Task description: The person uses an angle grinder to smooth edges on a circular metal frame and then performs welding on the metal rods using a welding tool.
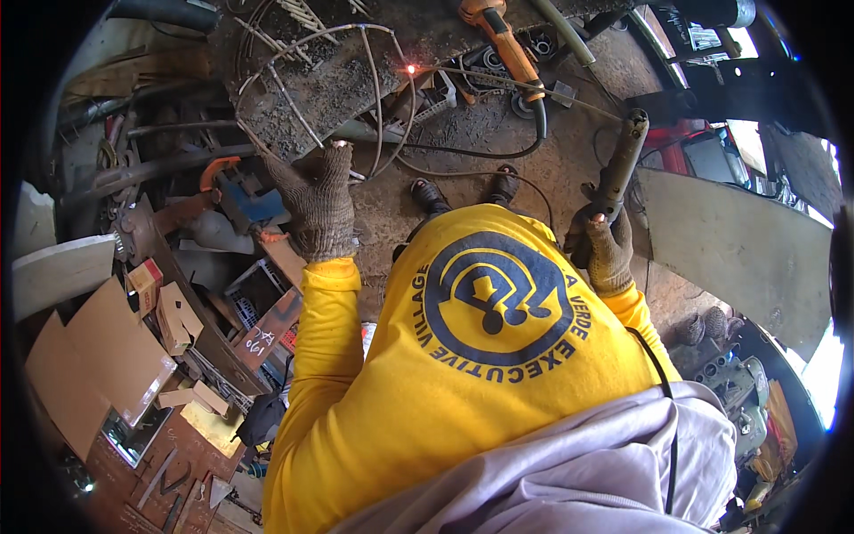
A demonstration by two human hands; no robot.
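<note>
A frame of bent metal rods [374, 89], rounded like a cage, rests at the edge of a dark, grimy work surface. My left hand [316, 200], in a brown knit glove, is closed round its near rim, with the thumb tip bare. My right hand [608, 245], gloved the same way, grips a welding electrode holder [620, 165] off to the right. From the holder's far end a long, thin welding rod [534, 92] reaches left to the frame. Its tip glows red-orange against one of the frame's rods.
An orange angle grinder [507, 53] lies at the back with its black cable [480, 151] looping across the floor. Loose rods [307, 20] lie on the work surface [329, 80]. Cardboard [98, 356] and a vise-like tool [245, 200] crowd the left; a pale panel [729, 258] stands right.
</note>
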